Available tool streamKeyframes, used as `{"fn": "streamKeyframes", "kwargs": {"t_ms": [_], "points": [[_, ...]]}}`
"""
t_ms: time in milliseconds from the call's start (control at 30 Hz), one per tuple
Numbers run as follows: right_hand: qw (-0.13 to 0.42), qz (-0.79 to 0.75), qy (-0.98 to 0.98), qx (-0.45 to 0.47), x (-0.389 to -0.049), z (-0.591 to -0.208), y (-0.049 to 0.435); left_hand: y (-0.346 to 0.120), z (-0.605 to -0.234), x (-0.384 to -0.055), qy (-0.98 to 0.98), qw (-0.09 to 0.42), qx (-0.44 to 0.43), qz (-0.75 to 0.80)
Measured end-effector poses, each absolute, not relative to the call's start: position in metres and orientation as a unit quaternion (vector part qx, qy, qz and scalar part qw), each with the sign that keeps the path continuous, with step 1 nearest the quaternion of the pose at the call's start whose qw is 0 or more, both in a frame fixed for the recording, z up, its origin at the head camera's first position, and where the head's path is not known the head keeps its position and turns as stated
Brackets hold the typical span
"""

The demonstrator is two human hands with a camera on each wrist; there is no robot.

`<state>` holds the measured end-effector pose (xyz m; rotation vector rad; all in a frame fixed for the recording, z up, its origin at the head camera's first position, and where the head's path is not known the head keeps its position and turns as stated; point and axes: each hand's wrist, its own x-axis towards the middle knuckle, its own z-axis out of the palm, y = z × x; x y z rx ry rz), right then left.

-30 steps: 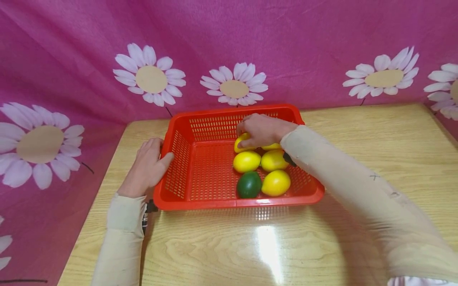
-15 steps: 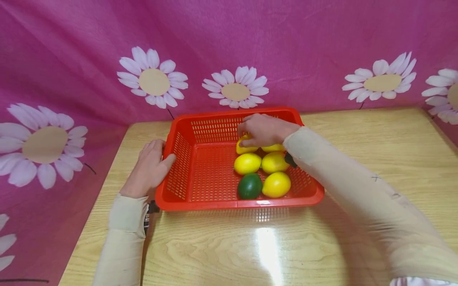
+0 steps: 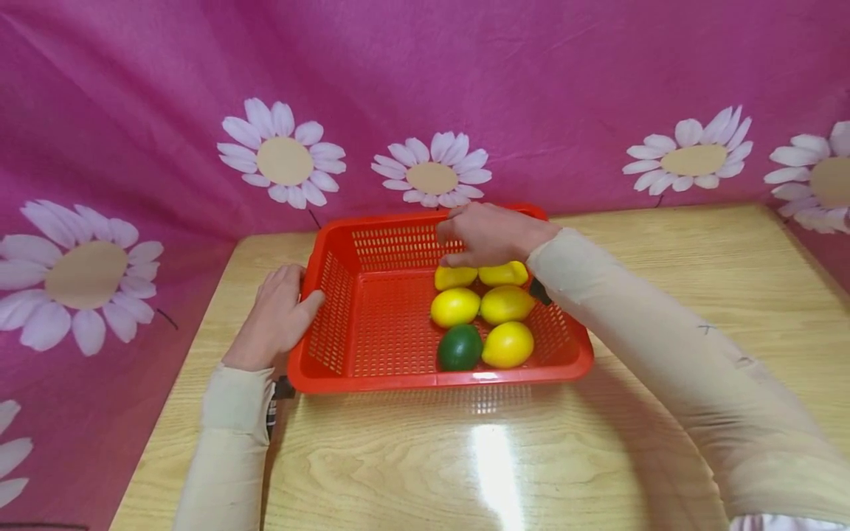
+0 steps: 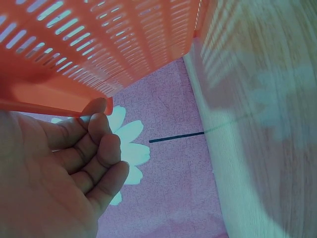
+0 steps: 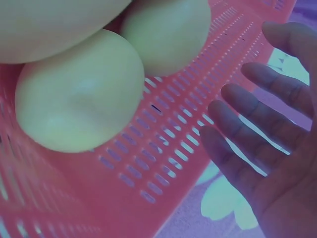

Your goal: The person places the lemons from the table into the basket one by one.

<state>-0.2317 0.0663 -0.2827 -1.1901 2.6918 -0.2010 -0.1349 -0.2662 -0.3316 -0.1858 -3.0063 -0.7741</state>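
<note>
A red perforated basket (image 3: 392, 381) stands on the table with fruit in its right half. My left hand (image 3: 274, 317) grips its left rim, thumb over the inside and fingers outside; the left wrist view shows those fingers (image 4: 110, 148) bent at the rim. My right hand (image 3: 493, 234) hovers over the back of the basket, fingers spread and nothing in them. Just below it lie two yellow fruits, a left one (image 3: 456, 278) and a right one with a knobbed end (image 3: 505, 273). In front are lemons (image 3: 454, 307), (image 3: 508, 304), (image 3: 508, 344) and a dark green oval fruit (image 3: 460, 347).
The basket rests on a light wooden table (image 3: 372, 457), its back close to a magenta cloth (image 3: 531, 88) with printed daisies. My right forearm (image 3: 651, 346) crosses over the basket's right rim.
My right hand has let go of the back left yellow fruit and lifted up and away from it, toward the back rim. The fruit stays in place, and the left hand keeps its grip.
</note>
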Motion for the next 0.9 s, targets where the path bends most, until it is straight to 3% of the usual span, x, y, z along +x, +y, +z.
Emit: {"fn": "streamKeyframes", "kwargs": {"t_ms": [900], "points": [[0.055, -0.101, 0.914, -0.389, -0.227, -0.258, 0.098, -0.265, -0.331, -0.133, -0.967, 0.024, -0.065, -0.244]]}}
